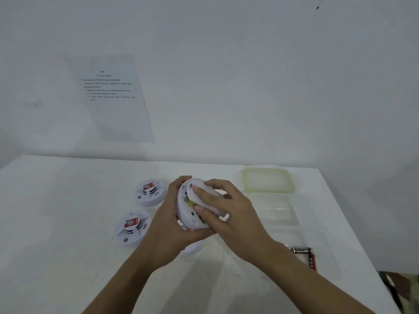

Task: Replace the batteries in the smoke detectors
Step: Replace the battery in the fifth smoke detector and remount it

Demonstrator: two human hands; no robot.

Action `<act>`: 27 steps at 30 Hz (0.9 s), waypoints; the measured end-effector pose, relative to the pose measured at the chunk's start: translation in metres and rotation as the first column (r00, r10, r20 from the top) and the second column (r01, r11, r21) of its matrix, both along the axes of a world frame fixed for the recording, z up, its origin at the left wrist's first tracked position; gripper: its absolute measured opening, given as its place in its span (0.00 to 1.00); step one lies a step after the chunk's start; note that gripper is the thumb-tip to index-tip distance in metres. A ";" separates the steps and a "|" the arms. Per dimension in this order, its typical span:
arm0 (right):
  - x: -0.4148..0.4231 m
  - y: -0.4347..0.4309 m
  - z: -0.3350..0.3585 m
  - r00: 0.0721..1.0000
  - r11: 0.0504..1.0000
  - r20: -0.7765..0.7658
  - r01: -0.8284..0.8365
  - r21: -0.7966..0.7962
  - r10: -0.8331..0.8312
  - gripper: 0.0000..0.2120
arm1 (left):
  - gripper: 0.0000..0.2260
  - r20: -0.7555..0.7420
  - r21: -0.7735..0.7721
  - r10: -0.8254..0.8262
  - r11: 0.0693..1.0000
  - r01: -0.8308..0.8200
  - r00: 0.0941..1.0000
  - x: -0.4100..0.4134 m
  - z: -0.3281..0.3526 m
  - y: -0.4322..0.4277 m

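Note:
My left hand [167, 220] grips a white round smoke detector body [186, 217] from the left, tilted on edge above the table, its open underside facing right. My right hand [223, 209] holds the white round back cover [205, 191] against that underside, fingers curled over it. Something yellow, perhaps a battery, shows in the gap between body and cover. Two more white detectors with red stickers lie on the table to the left, one farther back [149, 192] and one nearer [132, 226]. Another white round piece [192, 249] peeks out under my left hand.
A 9V battery [305, 257] lies in a clear plastic container [294, 223] on the right of the white table [56, 223]. Its green-rimmed lid [268, 180] rests behind it. A printed instruction sheet [111, 96] hangs on the wall.

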State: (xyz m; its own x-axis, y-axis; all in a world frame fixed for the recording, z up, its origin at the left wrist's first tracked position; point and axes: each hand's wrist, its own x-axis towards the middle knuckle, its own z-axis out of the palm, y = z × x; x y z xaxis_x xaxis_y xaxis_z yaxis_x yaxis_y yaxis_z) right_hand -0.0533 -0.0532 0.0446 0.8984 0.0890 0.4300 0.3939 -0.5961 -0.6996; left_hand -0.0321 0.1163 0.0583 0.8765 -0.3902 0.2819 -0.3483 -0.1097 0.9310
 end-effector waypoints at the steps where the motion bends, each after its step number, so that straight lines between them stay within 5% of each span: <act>1: 0.000 0.000 0.000 1.000 1.000 -0.018 0.000 -0.023 0.000 0.18 | 0.40 -0.007 -0.008 0.018 1.000 -0.018 1.000 -0.001 0.004 -0.002; 4: 0.002 -0.002 0.000 0.999 0.994 0.010 0.036 -0.100 -0.035 0.20 | 0.43 -0.005 -0.007 0.055 0.998 -0.055 0.998 0.000 0.005 -0.005; 17: 0.008 -0.003 0.014 0.999 0.974 -0.021 0.031 0.225 -0.027 0.18 | 0.38 0.106 0.094 0.052 0.994 -0.062 0.993 0.007 0.002 -0.008; 27: 0.016 0.003 0.023 0.996 0.977 -0.047 0.081 0.198 -0.073 0.16 | 0.38 0.147 0.094 0.079 0.991 -0.093 0.986 0.016 0.002 -0.006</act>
State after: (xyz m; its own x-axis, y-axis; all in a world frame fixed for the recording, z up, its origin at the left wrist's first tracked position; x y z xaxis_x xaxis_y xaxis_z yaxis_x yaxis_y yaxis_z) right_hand -0.0374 -0.0507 0.0679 0.9156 -0.0656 0.3968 0.3224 -0.4703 -0.8215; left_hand -0.0162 0.1103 0.0607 0.8615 -0.3478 0.3698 -0.4619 -0.2346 0.8554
